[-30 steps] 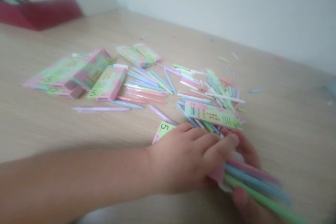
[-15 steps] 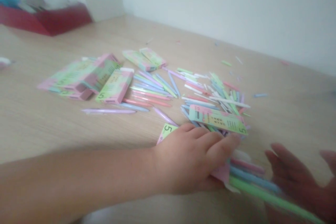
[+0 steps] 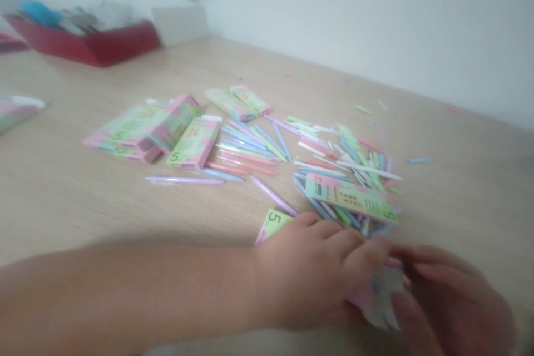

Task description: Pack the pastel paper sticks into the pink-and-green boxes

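My left hand (image 3: 321,270) is closed around a pink and green pen box (image 3: 272,225), whose corner marked 5 shows past the wrist. At the box's other end, my right hand (image 3: 456,303) has its fingers and thumb closed about the open mouth and white flap. The pens inside the box are mostly hidden by the hands. Just beyond, a flat pen box (image 3: 350,196) lies across a heap of pastel pens and short pieces (image 3: 367,164). A purple pen (image 3: 273,196) rests by the left hand. The picture is blurred.
Several pen boxes (image 3: 137,128) are stacked at the left, near a row of pastel pens (image 3: 250,147). Two more boxes (image 3: 237,101) lie behind them. Further back stands a red tray (image 3: 100,47) with bags in it. A white wall (image 3: 375,22) borders the table.
My right hand has moved left from apart and spread to close at the box's open end. The pens that stuck far out of the box no longer show. The view has shifted slightly.
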`<state>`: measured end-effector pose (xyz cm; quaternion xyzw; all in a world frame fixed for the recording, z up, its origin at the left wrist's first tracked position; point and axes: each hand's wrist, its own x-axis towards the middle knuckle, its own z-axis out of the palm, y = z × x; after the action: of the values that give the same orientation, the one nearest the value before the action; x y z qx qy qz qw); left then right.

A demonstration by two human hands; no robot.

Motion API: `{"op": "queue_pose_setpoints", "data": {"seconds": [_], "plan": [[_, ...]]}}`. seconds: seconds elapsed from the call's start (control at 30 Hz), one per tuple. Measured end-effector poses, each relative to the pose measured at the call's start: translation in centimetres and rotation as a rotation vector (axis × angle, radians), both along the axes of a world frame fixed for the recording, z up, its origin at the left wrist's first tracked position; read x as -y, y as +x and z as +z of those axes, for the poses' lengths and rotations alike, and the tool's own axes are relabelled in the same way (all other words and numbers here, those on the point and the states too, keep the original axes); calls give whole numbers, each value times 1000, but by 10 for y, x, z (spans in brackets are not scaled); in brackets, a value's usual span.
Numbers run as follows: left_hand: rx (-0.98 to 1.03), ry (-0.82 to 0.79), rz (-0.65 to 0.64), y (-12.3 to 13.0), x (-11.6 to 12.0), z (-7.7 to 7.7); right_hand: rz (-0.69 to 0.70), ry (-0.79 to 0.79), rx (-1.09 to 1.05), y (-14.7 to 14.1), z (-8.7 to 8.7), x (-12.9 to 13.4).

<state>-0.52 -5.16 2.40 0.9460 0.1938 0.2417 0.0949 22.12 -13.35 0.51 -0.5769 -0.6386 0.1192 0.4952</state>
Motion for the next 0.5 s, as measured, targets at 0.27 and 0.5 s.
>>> {"op": "queue_pose_setpoints", "data": {"seconds": [0.27,0.5], "plan": [[-58,-26,4,-3,-4,2,152,-65,199,-3,15,-13],[-20,38,13,-4,-5,-5,388,-163,356,6,5,-6]]}}
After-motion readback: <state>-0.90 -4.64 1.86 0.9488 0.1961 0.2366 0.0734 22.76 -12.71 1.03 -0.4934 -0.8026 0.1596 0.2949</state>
